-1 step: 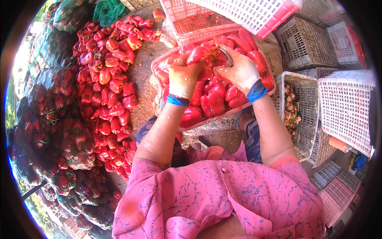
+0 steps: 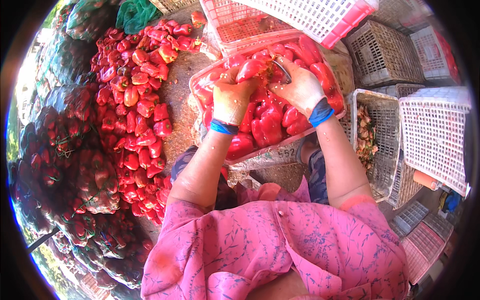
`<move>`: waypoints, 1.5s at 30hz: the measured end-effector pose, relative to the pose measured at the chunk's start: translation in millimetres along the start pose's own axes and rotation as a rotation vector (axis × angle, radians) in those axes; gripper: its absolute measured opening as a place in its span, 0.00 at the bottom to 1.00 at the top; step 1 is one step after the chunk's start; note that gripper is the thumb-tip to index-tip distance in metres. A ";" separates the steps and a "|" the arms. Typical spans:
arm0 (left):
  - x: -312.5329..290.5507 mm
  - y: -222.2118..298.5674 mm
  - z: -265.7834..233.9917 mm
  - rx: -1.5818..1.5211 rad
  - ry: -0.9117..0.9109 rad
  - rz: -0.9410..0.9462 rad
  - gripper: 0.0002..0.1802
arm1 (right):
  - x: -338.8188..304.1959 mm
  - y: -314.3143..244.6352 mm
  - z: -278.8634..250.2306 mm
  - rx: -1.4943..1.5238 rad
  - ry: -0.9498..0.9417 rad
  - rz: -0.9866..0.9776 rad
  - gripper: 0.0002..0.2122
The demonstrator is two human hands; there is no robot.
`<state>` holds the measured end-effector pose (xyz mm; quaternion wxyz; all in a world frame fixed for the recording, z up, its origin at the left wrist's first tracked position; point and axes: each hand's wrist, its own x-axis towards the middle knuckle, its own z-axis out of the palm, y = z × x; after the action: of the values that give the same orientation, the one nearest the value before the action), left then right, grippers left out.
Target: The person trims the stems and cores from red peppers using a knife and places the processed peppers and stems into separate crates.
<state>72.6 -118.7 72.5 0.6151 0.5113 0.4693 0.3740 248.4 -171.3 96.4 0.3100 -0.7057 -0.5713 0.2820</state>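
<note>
My left hand (image 2: 232, 100), in a pale glove with a blue band at the wrist, is closed round a red bell pepper (image 2: 251, 70). The pepper's torn, seedy end faces my right hand (image 2: 300, 90), gloved and banded likewise. That hand grips a curved metal tool (image 2: 283, 72) at the pepper's end; its full shape is hidden by the fingers. Both hands are above a pink-rimmed crate (image 2: 199, 80) filled with red peppers (image 2: 267, 122). Pale seeds stick to my gloves and forearms.
Loose red peppers (image 2: 132, 95) lie heaped on the floor at left, beside stacked net sacks (image 2: 65, 120) of peppers. A pale crate (image 2: 387, 130) at right contains pepper scraps (image 2: 366, 135). More plastic crates (image 2: 382, 52) stand at far right, and a white-and-pink one (image 2: 320, 20) beyond the filled crate.
My right hand and the curved metal tool have shifted very slightly left. The pepper stays in my left hand.
</note>
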 end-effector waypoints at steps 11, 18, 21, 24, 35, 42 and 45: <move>-4.0 16.0 -3.9 -0.045 -0.023 0.137 0.12 | -0.1 12.6 -2.1 0.496 -0.040 0.162 0.20; 4.2 9.5 -14.6 0.016 -0.041 0.136 0.13 | -0.8 -4.2 3.2 0.373 0.006 0.113 0.17; 2.4 13.5 -14.1 0.015 -0.035 0.117 0.14 | 0.1 1.2 -3.6 0.662 -0.046 0.252 0.12; 4.9 13.9 -16.3 0.019 -0.037 0.113 0.14 | -2.7 11.7 8.0 0.550 0.257 0.006 0.08; 6.2 15.5 -7.8 -0.272 -0.007 -0.040 0.15 | 0.7 18.1 9.0 0.159 0.210 -0.140 0.21; 5.7 17.7 -7.2 -0.425 -0.094 -0.086 0.15 | -0.6 17.8 1.0 -0.021 0.201 -0.208 0.23; 5.9 15.9 -10.3 -0.350 -0.114 -0.097 0.13 | -1.6 16.5 2.2 0.159 0.121 -0.117 0.23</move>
<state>64.7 -107.1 86.6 0.7376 0.3936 0.3855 0.3904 256.8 -175.2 82.5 0.4147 -0.6602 -0.5675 0.2646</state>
